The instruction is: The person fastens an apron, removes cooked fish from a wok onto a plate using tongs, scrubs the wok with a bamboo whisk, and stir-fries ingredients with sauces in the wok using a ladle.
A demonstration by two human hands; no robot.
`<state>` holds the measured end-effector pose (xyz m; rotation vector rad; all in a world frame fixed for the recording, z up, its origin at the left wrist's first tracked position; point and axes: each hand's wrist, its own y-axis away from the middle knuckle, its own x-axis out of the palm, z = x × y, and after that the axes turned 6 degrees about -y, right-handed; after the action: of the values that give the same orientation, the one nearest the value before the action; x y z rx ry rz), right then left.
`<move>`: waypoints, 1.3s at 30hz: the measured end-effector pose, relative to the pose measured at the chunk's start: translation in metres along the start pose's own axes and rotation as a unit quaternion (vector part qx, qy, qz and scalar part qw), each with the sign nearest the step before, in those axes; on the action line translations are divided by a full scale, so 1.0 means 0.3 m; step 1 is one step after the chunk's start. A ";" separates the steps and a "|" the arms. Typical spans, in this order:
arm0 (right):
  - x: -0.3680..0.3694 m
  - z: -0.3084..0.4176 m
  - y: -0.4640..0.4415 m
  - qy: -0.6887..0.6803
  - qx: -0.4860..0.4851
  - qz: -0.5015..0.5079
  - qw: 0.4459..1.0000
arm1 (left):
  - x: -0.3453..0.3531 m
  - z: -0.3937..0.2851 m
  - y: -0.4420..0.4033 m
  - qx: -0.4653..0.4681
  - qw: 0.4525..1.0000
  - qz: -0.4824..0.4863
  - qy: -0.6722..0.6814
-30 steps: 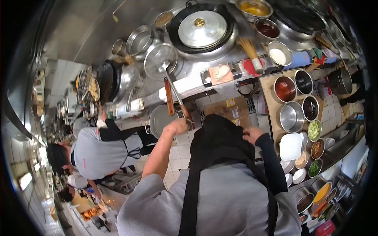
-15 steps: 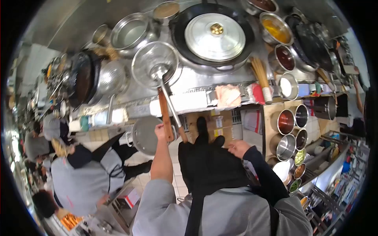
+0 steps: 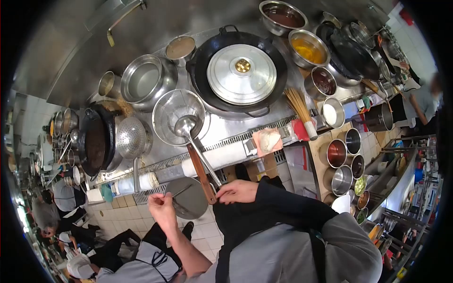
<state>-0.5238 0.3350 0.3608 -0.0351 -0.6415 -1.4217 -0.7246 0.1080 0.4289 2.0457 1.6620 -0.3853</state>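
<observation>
My right hand (image 3: 238, 192) is closed at the end of the handle of a ladle (image 3: 185, 126). The ladle's bowl rests in a round mesh strainer (image 3: 171, 106) on the counter, and the strainer's flat wooden handle (image 3: 202, 174) sticks out over the edge beside my right fingers. My left hand (image 3: 162, 207) is raised to the left, thumb and fingers pinched together. Thin dark strips run from near its fingertips across a round grey pan or lid (image 3: 188, 200) below; whether the hand holds them I cannot make out.
A wok (image 3: 278, 78) with a metal lid (image 3: 241, 78) stands at the back, near a bamboo brush (image 3: 298, 108). Metal pots (image 3: 146, 78) and a perforated skimmer (image 3: 131, 137) sit left. Sauce containers (image 3: 336, 153) line the right. Co-workers (image 3: 141, 257) are at lower left and far right.
My left hand has moved left, off the strainer's wooden handle area. My right hand has come in to the ladle's handle end. The camera view has tilted up.
</observation>
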 end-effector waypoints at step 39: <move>-0.827 0.206 0.883 -0.169 -0.072 -0.550 0.815 | 1.707 -0.770 -0.501 0.364 0.772 0.232 -0.466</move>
<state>-0.3069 0.6301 0.3974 -0.0384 -0.9009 -2.6364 -0.7728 0.6810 0.3433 2.0325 0.3692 -1.7157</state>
